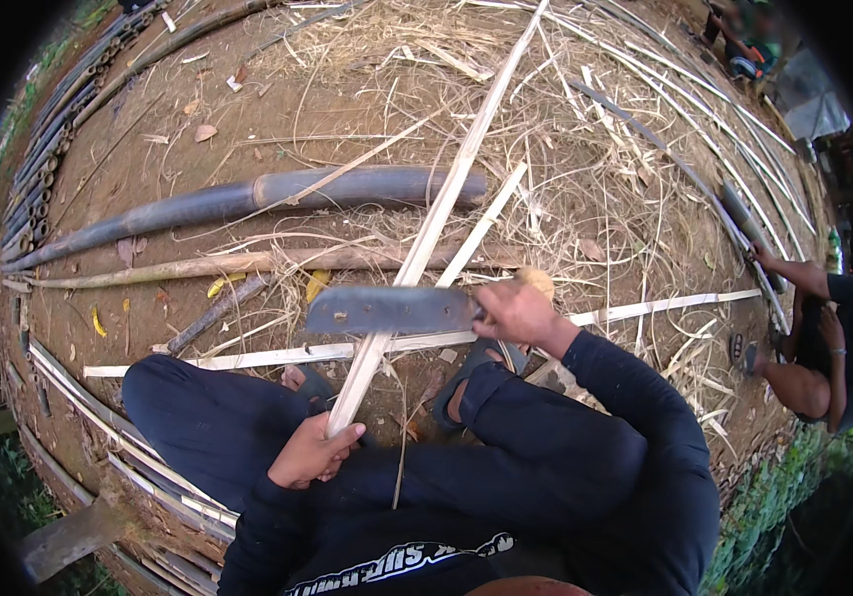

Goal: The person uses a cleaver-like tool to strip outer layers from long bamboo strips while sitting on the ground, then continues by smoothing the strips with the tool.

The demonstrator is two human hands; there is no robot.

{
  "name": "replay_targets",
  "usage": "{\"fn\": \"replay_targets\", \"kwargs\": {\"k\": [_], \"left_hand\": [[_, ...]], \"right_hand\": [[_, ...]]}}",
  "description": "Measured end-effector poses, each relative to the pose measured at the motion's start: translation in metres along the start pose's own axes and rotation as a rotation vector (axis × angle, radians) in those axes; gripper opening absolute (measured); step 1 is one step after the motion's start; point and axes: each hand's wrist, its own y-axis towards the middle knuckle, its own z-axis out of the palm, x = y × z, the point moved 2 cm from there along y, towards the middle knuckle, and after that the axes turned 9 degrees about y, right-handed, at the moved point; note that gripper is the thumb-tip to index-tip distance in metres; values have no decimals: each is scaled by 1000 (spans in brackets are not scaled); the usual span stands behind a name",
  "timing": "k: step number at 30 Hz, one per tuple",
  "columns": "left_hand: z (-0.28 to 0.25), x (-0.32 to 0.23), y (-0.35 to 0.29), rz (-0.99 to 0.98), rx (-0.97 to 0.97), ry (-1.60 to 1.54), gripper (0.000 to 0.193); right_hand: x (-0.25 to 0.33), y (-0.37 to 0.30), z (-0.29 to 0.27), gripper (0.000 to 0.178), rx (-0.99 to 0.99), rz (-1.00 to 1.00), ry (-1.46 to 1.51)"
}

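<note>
A long pale bamboo strip (443, 202) runs from my lap up and away to the far edge of the view. My left hand (315, 453) is closed round its near end. In my right hand (522, 314) is a machete (392, 310) with a broad dark blade, gripped by its handle; the round end of the handle shows past my fingers. The blade lies crosswise over the strip, a short way beyond my left hand. Whether its edge touches the strip, I cannot tell. Under both, another pale strip (665, 307) lies crosswise near my feet.
A thick dark bamboo pole (347, 187) and a thinner brown pole (188, 266) lie ahead. Curly shavings (585, 189) cover the ground. Stacked bamboo poles (49, 169) line the far left; more strips (139, 437) lie at my left. Another person (824, 338) squats at the right.
</note>
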Motion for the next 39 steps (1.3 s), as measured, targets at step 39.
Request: {"fn": "replay_targets", "kwargs": {"k": [39], "left_hand": [[-3, 10, -25, 284, -777, 721, 35]], "right_hand": [[43, 39, -9, 36, -14, 102, 35]]}}
